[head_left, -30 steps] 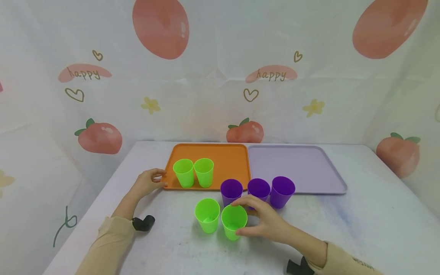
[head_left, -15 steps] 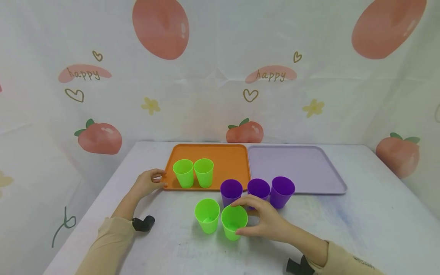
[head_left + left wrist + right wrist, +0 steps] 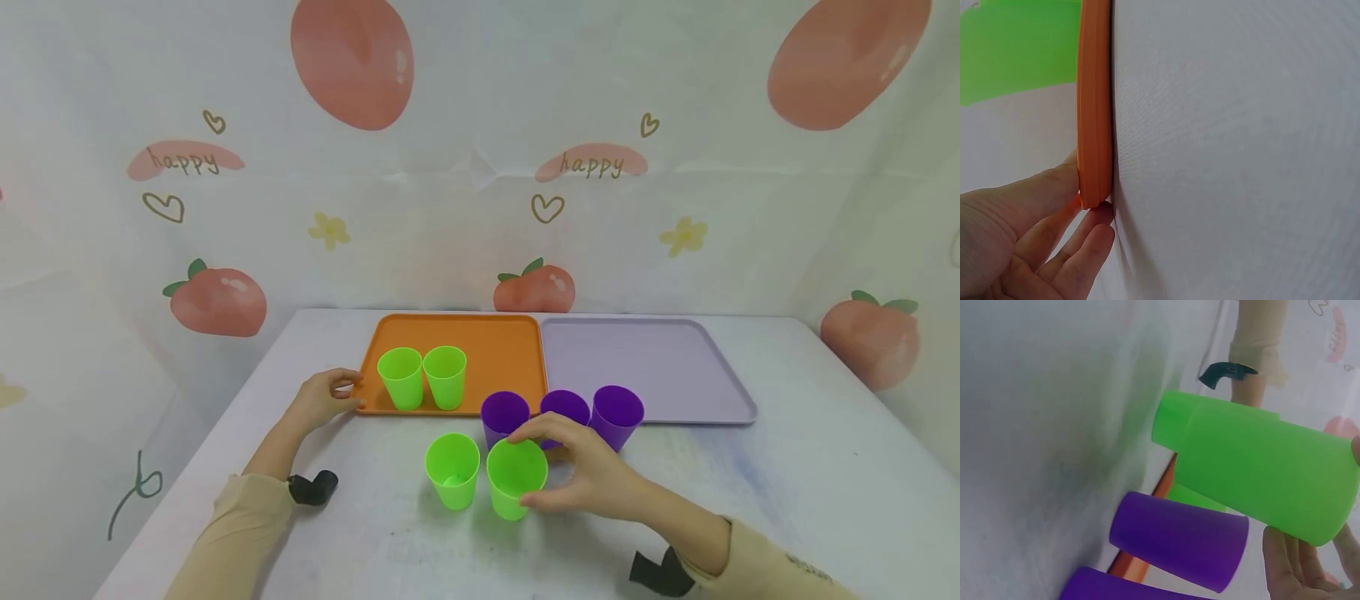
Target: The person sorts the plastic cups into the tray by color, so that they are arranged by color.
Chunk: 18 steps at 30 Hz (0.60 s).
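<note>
So, the white table (image 3: 337, 550) first, and at its far side the orange tray (image 3: 495, 350), lilac tray (image 3: 630, 367) right up against its right edge. At the orange tray's front left corner, the left hand (image 3: 318, 398) has it pinched, thumb at the rim, fingers curled lower; an upward tug could tip the two green cups (image 3: 402, 383) standing in it. Out in front of the orange tray, here's the right hand (image 3: 588, 471), pinching a green cup (image 3: 517, 475) near its mouth, thumb one side, fingers the other. It looks just clear of the table, so a slack pinch could drop it, a hard squeeze buckle it. Mind those knuckles! Three purple cups (image 3: 505, 417) crowd the orange tray's front right corner; one swing could topple them, or the spare green cup (image 3: 452, 471) in front.
</note>
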Motion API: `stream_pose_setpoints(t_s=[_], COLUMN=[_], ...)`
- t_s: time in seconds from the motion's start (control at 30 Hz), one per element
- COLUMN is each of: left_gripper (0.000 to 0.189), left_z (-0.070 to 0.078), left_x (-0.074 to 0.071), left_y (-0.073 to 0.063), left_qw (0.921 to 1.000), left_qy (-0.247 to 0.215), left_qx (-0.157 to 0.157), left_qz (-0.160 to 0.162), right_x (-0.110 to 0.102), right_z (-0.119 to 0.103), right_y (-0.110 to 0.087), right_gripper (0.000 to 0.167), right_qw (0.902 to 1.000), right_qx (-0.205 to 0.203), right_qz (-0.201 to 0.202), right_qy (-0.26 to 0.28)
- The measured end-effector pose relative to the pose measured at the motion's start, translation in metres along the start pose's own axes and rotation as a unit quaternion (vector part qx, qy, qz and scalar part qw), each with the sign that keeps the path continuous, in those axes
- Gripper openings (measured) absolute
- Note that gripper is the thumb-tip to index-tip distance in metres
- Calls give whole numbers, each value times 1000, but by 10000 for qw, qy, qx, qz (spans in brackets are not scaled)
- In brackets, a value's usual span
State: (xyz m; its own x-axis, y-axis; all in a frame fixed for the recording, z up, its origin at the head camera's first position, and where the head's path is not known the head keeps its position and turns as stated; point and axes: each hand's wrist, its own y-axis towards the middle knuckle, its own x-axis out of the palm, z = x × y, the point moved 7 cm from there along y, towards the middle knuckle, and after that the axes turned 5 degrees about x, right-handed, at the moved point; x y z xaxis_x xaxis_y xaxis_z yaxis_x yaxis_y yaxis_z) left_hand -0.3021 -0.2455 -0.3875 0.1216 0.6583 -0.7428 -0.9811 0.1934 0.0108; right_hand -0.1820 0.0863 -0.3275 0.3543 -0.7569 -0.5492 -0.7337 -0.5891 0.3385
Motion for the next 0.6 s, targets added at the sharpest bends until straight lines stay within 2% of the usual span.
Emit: stream_pose_setpoints(t_s=[0.2,0.4,0.6], left_gripper=[47,47,47], left_z=[-1,-1,-2], left_x=[0,0,-1], left_y=[1,1,0], left_qw=[10000,10000,10000], left_qy=[-19,-85,-74], left_qx=[-8,-31,-29], left_qz=[-7,-9,-4], right_x=[-10,-24,-40], right_z=[-7,-15,-19], right_y=[3,5,5], right_gripper=[51,50,51], right_qw=[9999,10000,9996], right_qx=[147,-32,181], right_qz=[-30,70,161], right_qy=[48,41,-175])
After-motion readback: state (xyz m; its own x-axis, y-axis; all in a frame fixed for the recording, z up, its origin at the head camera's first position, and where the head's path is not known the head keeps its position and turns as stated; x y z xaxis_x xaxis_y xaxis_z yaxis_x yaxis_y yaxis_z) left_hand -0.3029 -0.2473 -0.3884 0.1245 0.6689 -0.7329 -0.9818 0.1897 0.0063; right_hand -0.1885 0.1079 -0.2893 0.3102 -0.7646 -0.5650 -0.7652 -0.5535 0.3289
